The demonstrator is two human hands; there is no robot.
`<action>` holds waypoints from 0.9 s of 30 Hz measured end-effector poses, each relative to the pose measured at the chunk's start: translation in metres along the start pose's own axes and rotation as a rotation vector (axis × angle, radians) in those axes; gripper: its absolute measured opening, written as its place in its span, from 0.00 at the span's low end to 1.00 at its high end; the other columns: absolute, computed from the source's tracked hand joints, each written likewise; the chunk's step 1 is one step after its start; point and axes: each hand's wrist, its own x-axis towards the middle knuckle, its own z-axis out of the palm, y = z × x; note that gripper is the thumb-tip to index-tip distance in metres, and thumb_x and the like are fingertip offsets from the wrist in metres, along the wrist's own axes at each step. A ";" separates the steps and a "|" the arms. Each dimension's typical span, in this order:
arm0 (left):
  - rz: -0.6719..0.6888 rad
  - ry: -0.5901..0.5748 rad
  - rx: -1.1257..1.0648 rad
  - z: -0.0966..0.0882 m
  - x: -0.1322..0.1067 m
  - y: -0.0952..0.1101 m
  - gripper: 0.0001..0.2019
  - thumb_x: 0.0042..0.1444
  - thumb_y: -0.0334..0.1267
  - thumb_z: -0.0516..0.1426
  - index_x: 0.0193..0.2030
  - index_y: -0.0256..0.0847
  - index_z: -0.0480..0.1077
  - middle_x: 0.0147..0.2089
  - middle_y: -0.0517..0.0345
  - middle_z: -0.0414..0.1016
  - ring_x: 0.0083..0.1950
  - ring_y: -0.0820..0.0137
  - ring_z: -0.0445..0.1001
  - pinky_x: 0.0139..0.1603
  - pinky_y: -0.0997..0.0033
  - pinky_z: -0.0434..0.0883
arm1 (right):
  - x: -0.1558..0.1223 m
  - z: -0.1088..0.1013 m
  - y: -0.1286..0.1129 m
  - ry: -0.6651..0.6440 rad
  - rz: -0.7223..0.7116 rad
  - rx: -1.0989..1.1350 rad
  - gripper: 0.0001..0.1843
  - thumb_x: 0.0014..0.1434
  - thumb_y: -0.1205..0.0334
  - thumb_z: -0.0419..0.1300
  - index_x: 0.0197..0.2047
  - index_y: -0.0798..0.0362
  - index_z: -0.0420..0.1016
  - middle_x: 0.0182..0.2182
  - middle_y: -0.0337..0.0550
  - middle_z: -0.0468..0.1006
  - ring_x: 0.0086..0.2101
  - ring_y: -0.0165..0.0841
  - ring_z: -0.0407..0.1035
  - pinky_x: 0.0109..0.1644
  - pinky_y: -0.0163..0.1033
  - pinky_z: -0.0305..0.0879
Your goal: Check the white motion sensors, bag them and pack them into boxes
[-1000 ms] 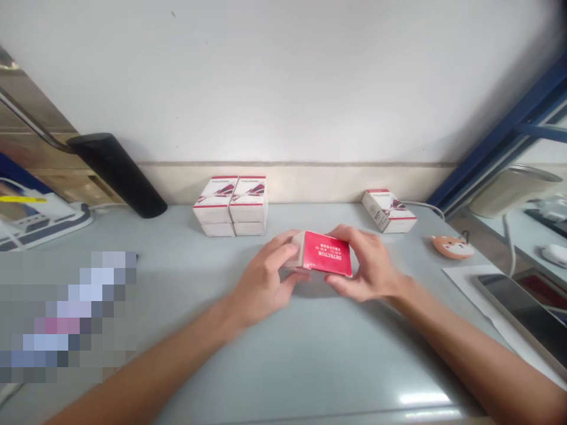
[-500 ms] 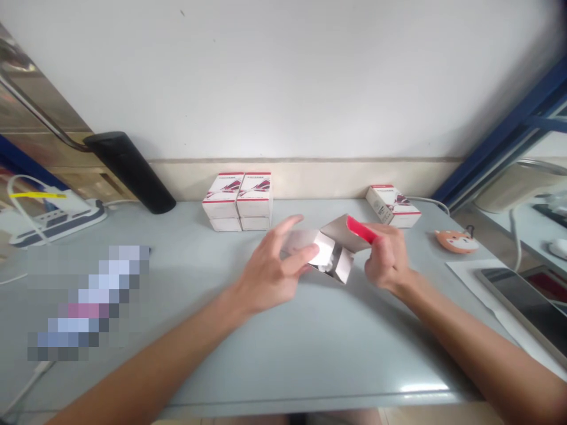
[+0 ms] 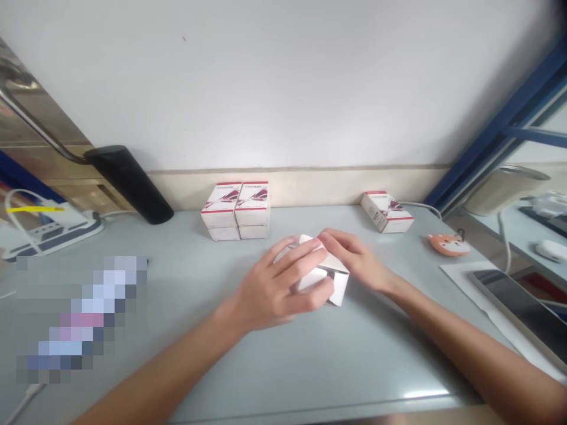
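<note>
A small white cardboard box (image 3: 333, 282) rests on the grey table (image 3: 310, 360) between both my hands. My left hand (image 3: 283, 286) lies over its near left side, fingers curled round it. My right hand (image 3: 354, 260) presses on its far right top, fingers together on a flap. The box's red lid is hidden under my hands.
A stack of like boxes (image 3: 237, 209) stands at the back wall, with one more box (image 3: 386, 211) to the right. An orange fox-shaped object (image 3: 445, 244) and a tablet (image 3: 518, 307) lie at right. A black cylinder (image 3: 128, 183) and a power strip (image 3: 48, 227) are at left.
One second ago the box was shut with its red face up. Half a second ago the red lid was lifted. Now both hands cover the box and the lid is down or hidden.
</note>
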 end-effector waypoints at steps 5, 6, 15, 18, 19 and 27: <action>-0.150 0.069 -0.251 0.003 -0.004 0.003 0.19 0.58 0.23 0.62 0.52 0.47 0.67 0.62 0.48 0.75 0.66 0.58 0.76 0.63 0.51 0.79 | 0.002 -0.002 -0.001 -0.018 -0.051 0.044 0.21 0.73 0.41 0.55 0.42 0.51 0.74 0.35 0.38 0.73 0.36 0.31 0.66 0.39 0.35 0.63; -0.202 0.092 -0.318 0.005 -0.005 0.004 0.21 0.58 0.24 0.62 0.54 0.48 0.66 0.64 0.48 0.73 0.65 0.58 0.76 0.62 0.50 0.80 | 0.002 -0.002 -0.001 -0.022 -0.059 0.050 0.21 0.73 0.41 0.55 0.43 0.51 0.74 0.35 0.38 0.73 0.35 0.31 0.66 0.38 0.34 0.63; -0.559 0.187 -0.727 0.020 -0.012 -0.007 0.40 0.50 0.29 0.74 0.59 0.51 0.53 0.61 0.45 0.70 0.60 0.59 0.77 0.54 0.54 0.79 | 0.005 -0.001 0.013 0.154 -0.167 -0.211 0.15 0.75 0.50 0.52 0.45 0.50 0.75 0.40 0.42 0.76 0.37 0.33 0.70 0.41 0.38 0.67; -0.590 0.249 -0.666 0.023 -0.016 -0.008 0.39 0.50 0.28 0.73 0.59 0.51 0.54 0.60 0.46 0.70 0.61 0.59 0.76 0.55 0.54 0.79 | 0.004 -0.001 0.018 0.315 -0.387 -0.426 0.13 0.71 0.61 0.55 0.57 0.47 0.71 0.49 0.46 0.76 0.40 0.35 0.72 0.44 0.43 0.71; -0.598 0.268 -0.643 0.023 -0.017 -0.008 0.38 0.51 0.28 0.73 0.60 0.50 0.54 0.61 0.45 0.70 0.62 0.59 0.75 0.55 0.53 0.79 | 0.003 -0.002 0.018 0.352 -0.466 -0.475 0.17 0.69 0.65 0.56 0.60 0.46 0.69 0.51 0.47 0.75 0.41 0.37 0.73 0.46 0.45 0.72; -0.352 0.182 -0.223 0.012 -0.016 -0.009 0.30 0.53 0.27 0.72 0.56 0.48 0.63 0.60 0.45 0.70 0.61 0.56 0.75 0.56 0.47 0.78 | -0.003 -0.003 0.008 0.192 -0.840 -0.643 0.38 0.56 0.76 0.57 0.68 0.41 0.66 0.59 0.52 0.68 0.56 0.47 0.70 0.55 0.55 0.76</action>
